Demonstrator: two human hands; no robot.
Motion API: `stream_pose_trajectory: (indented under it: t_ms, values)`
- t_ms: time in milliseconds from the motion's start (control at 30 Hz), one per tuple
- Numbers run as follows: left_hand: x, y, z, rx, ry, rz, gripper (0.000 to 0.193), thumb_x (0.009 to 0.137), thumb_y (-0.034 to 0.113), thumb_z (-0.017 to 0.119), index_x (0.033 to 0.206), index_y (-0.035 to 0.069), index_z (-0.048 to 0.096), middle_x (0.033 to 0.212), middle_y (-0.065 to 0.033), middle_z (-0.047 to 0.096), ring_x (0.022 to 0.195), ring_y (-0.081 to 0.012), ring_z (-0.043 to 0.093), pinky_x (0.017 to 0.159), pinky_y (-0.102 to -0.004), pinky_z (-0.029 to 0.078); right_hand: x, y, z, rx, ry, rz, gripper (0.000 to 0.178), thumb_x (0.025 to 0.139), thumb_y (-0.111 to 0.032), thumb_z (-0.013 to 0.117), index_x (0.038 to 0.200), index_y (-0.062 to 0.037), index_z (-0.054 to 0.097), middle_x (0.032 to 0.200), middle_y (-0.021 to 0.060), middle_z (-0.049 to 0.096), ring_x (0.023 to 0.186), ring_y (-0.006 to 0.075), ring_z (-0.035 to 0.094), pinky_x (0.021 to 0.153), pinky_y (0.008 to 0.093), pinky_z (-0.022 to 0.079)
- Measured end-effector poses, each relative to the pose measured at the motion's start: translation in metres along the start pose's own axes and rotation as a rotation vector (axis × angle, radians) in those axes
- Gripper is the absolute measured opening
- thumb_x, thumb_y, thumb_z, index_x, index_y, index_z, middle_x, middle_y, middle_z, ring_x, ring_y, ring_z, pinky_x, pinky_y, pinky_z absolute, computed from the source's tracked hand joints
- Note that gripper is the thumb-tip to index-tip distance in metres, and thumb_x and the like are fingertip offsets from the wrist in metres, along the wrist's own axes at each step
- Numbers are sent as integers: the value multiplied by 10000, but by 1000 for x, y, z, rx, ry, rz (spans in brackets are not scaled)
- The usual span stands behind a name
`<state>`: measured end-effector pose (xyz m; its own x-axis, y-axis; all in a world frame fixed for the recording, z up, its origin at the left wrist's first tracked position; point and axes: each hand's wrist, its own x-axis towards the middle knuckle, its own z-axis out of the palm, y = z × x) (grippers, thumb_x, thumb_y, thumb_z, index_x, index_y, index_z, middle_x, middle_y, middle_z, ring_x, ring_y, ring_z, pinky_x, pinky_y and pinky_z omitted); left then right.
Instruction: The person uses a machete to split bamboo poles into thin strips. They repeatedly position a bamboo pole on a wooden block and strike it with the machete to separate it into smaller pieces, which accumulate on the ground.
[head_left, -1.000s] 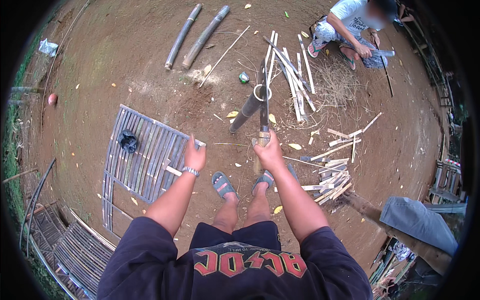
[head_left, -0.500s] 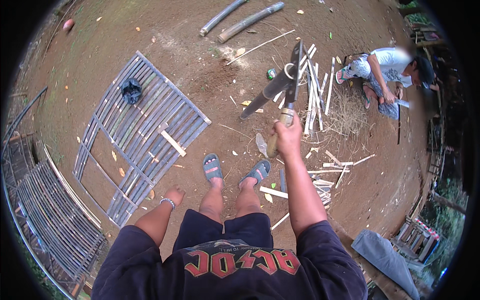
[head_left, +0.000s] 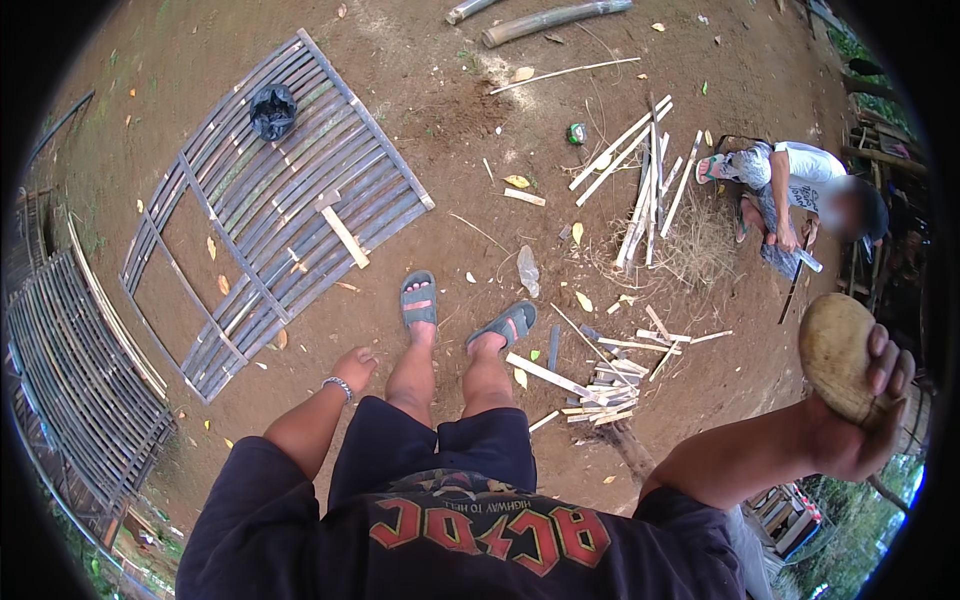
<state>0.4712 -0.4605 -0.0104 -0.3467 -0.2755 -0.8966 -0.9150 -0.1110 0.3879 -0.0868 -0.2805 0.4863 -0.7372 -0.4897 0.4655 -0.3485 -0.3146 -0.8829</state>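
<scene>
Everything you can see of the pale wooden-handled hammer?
The hammer has a straight, pale wooden handle and a small, brownish, blocky head, material unclear. It lies on the dark slatted bamboo panel, head toward the picture's upper left, handle end by the panel's edge. Only the panel visibly touches it.

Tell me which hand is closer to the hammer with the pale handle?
Left. The left hand is below the hammer in the picture; the right hand is far off to its lower right, gripping a tan wooden thing.
</scene>
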Motion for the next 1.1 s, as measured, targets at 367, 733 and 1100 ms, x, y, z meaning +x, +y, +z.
stream_pose_trajectory:
  t_ms: [367, 733, 1100]
  values:
    - [-31, -15, -26, -70, 79, -138, 496, 926, 270, 668, 1295, -55, 605, 1210, -221, 712, 1170, -298, 677, 995, -372, 516, -179, 341, 8, 98, 578, 960, 381, 872, 15, 542, 1244, -57, 499, 814, 88, 552, 594, 202, 566, 562, 387, 541]
    - [3, 21, -17, -87, 64, -43, 539, 952, 278, 663, 1349, -74, 567, 1268, -224, 686, 1179, -294, 669, 1004, -364, 508, -118, 124, 39, -192, 177, 912, 529, 882, -25, 582, 1388, 42, 443, 839, 68, 590, 653, 158, 603, 639, 323, 540]
    - [9, 81, 22, -65, -89, -10, 551, 953, 269, 691, 1355, -83, 552, 1258, -208, 688, 1179, -248, 659, 1018, -339, 496, -147, 323, 46, -307, 100, 1077, 344, 868, -57, 684, 1172, -22, 526, 813, 52, 602, 616, 148, 591, 575, 315, 500]
